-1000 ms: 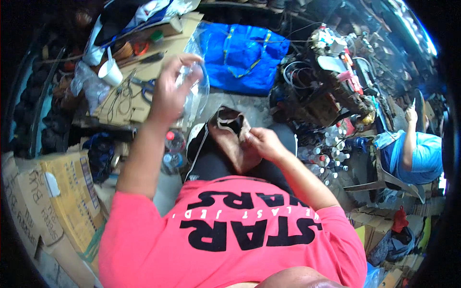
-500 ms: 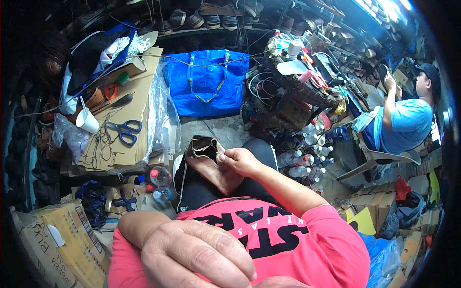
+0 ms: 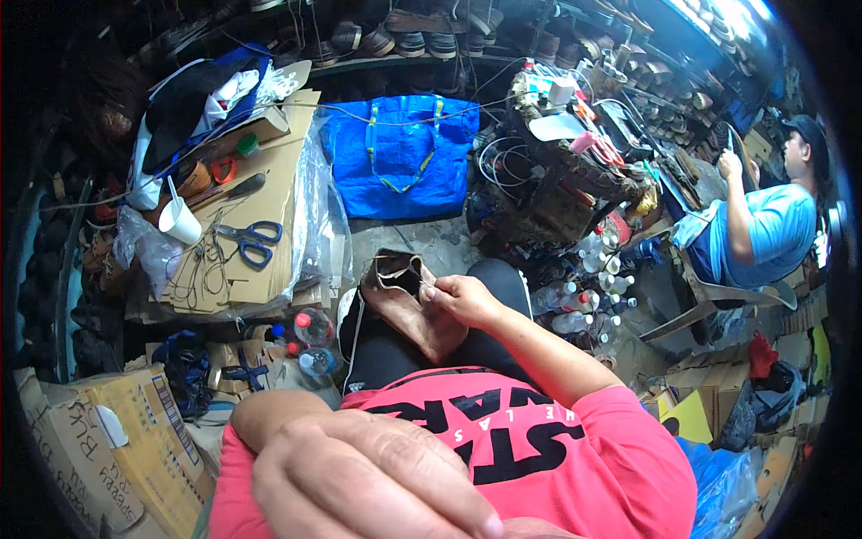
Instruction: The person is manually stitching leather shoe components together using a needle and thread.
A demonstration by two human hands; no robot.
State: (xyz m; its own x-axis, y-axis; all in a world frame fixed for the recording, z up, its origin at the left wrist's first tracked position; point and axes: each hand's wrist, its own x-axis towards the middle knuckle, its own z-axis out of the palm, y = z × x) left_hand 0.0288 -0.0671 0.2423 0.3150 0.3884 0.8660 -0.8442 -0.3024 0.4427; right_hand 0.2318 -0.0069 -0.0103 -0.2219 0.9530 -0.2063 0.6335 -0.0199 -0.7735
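A brown leather piece (image 3: 409, 321), shaped like a shoe upper with a dark-lined opening at its far end, rests across my lap. At the right side of that opening, my right hand (image 3: 462, 301) pinches its edge between thumb and fingers. My left hand (image 3: 359, 467) is raised close to the camera over my pink shirt (image 3: 575, 485). Its fingers are bent and pressed together; the fingertips run toward the lower edge, and whatever they may hold is hidden.
Blue-handled scissors (image 3: 251, 242), a white cup (image 3: 180, 221) and loose thread lie on stacked cardboard (image 3: 278, 189) at left. Ahead is a blue bag (image 3: 395, 193). A cluttered workbench (image 3: 575, 175), several bottles (image 3: 575, 301) and a seated person (image 3: 763, 220) are at right.
The whole view has shifted slightly, so the surroundings sit farther right. My right hand keeps its pinch on the leather piece. My left hand stays raised, moving slightly lower in the picture.
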